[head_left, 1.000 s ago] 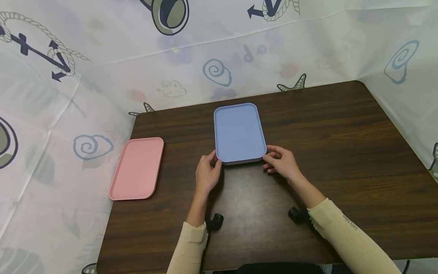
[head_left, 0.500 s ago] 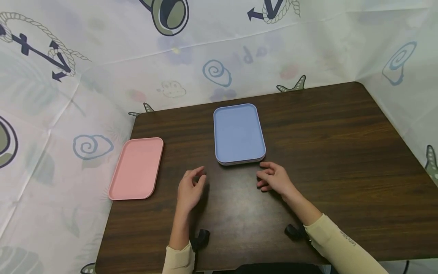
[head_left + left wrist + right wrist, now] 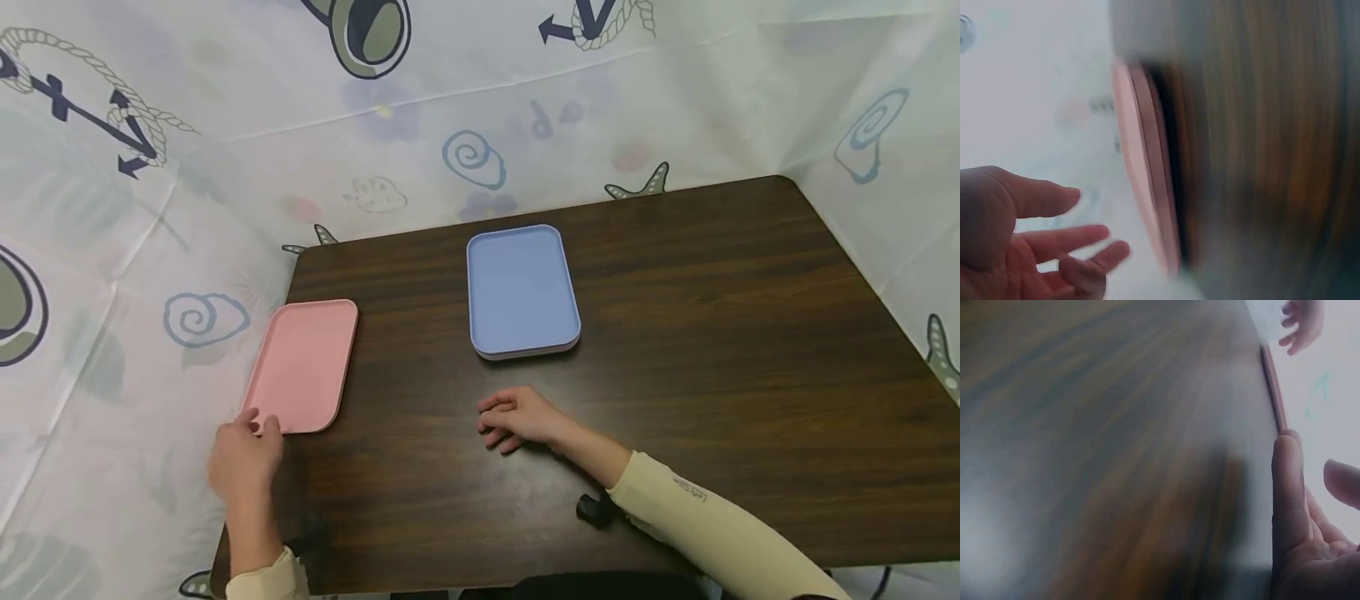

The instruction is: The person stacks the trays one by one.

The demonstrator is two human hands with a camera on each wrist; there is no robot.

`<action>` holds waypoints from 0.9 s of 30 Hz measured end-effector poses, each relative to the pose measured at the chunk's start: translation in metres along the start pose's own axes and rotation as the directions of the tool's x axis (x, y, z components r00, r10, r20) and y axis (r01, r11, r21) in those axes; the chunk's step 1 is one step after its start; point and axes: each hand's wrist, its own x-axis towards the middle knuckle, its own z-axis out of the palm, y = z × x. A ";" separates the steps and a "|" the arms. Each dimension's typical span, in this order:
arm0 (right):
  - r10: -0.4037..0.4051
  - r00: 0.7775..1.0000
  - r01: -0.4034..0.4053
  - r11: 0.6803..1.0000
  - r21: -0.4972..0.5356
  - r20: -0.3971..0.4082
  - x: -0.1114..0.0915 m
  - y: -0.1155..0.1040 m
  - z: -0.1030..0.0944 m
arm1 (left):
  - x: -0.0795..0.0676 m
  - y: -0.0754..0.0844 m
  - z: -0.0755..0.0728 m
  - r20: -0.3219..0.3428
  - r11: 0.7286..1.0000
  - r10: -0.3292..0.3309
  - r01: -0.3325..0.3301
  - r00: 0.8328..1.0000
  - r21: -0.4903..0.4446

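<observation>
A pink tray (image 3: 306,362) lies at the left edge of the table. Over its near-left corner in the head view is my left hand (image 3: 246,457), fingers relaxed and holding nothing. The left wrist view shows a gap between those fingers (image 3: 1079,240) and the tray's rim (image 3: 1147,162). Blue tray (image 3: 522,292) sits on top of a small stack at the back middle; its lower layers show only as a thin edge. My right hand (image 3: 521,417) hovers in front of that stack, loosely bent and holding nothing.
The dark wooden table (image 3: 712,358) stretches far to the right. A patterned white cloth (image 3: 420,133) hangs behind it and along the left side. Black wrist cameras, such as the right one (image 3: 595,510), stick out beside the forearms.
Both hands have left the blue tray's near corners. The left hand has swung left to the pink tray, and the right has moved left and nearer. The trays stay in place.
</observation>
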 end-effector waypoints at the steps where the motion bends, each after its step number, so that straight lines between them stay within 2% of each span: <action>1: 0.003 1.000 -0.003 1.000 -0.001 0.016 0.005 -0.002 0.007 | 0.005 -0.007 -0.004 -0.022 0.999 -0.026 0.027 0.999 0.039; 3: 0.006 0.999 -0.006 1.000 0.008 0.040 0.016 -0.007 0.021 | 0.013 -0.016 -0.010 -0.039 0.993 -0.059 0.063 0.997 0.097; 5: 0.009 0.998 -0.011 1.000 0.027 0.061 0.028 -0.011 0.035 | 0.021 -0.022 -0.013 -0.037 0.989 -0.065 0.070 0.997 0.128; 12: 0.030 0.991 -0.048 0.989 0.140 0.129 0.062 -0.016 0.072 | 0.041 -0.028 -0.011 0.073 0.970 -0.066 0.046 0.995 0.241; 17: 0.044 0.989 -0.065 0.988 0.142 0.144 0.071 -0.017 0.079 | 0.051 -0.029 -0.004 0.102 0.965 -0.054 0.026 0.993 0.259; 24: 0.037 0.991 -0.057 0.987 0.147 0.132 0.076 -0.014 0.074 | 0.052 -0.041 0.011 0.013 0.987 0.033 -0.034 0.999 0.156; 27: 0.035 0.992 -0.054 0.986 0.155 0.124 0.079 -0.014 0.071 | 0.050 -0.044 0.013 0.031 0.991 0.048 -0.051 0.998 0.126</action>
